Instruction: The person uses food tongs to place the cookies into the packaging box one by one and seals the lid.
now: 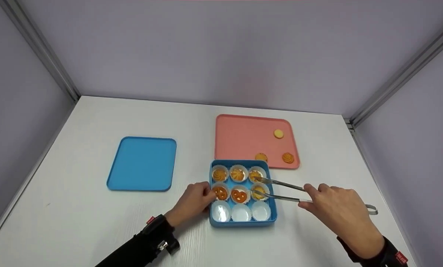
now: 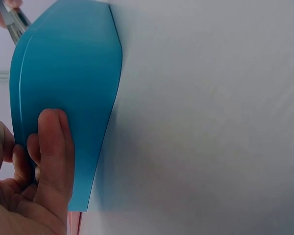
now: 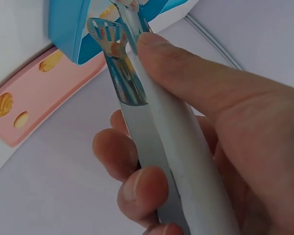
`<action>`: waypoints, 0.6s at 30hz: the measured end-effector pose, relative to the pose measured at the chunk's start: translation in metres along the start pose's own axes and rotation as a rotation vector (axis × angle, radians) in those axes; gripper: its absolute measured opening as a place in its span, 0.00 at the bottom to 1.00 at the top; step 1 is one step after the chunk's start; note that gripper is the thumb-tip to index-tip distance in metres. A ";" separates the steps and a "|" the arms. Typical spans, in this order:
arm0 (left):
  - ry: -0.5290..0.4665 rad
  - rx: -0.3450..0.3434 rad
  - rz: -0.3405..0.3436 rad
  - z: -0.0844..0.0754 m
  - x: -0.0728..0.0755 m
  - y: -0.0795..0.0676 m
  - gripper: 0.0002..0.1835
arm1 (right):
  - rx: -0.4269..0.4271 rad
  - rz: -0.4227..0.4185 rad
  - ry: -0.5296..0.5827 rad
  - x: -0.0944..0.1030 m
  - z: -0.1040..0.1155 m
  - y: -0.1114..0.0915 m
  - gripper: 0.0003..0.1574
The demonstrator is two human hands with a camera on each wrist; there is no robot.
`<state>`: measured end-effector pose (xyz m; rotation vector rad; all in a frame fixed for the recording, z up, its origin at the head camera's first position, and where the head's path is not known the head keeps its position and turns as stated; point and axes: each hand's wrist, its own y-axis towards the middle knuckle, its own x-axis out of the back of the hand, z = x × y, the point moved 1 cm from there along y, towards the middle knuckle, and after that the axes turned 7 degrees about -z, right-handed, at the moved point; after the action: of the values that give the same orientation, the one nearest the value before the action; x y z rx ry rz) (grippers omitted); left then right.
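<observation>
My right hand (image 1: 341, 207) grips metal tongs (image 1: 288, 198) with pale handles, thumb on one arm and fingers around the other. The tong tips are spread apart over the right column of a blue box (image 1: 243, 224). One tip overlaps the back right cookie (image 1: 254, 175); the other overlaps the middle right cookie (image 1: 258, 191). White paper cups line the box in three rows. Swirled cookies fill the back row, and two pretzel-shaped pieces (image 1: 239, 195) sit in the middle row. The front cups (image 1: 240, 213) are bare. My left hand (image 1: 194, 200) holds the box's left wall, fingers against its outside.
Behind the box lies a pink tray (image 1: 243, 135) with a round pale cookie (image 1: 278, 134), a swirled cookie (image 1: 288, 158) and another cookie (image 1: 261, 157) at the box's back edge. A flat blue tray (image 1: 142, 163) is at left. Grey panels enclose the white table (image 1: 76, 218).
</observation>
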<state>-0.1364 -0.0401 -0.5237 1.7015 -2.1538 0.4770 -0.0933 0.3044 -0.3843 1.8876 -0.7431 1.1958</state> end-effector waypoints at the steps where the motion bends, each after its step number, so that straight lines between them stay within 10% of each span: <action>1: -0.001 -0.001 0.000 0.000 0.000 0.000 0.07 | -0.007 -0.006 0.007 0.000 -0.001 -0.001 0.28; 18: -0.021 -0.018 0.023 0.002 0.000 0.000 0.09 | -0.165 -0.277 0.332 -0.056 -0.051 -0.002 0.32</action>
<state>-0.1361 -0.0413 -0.5251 1.6805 -2.1883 0.4468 -0.1375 0.3525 -0.4223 1.5466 -0.3726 1.1901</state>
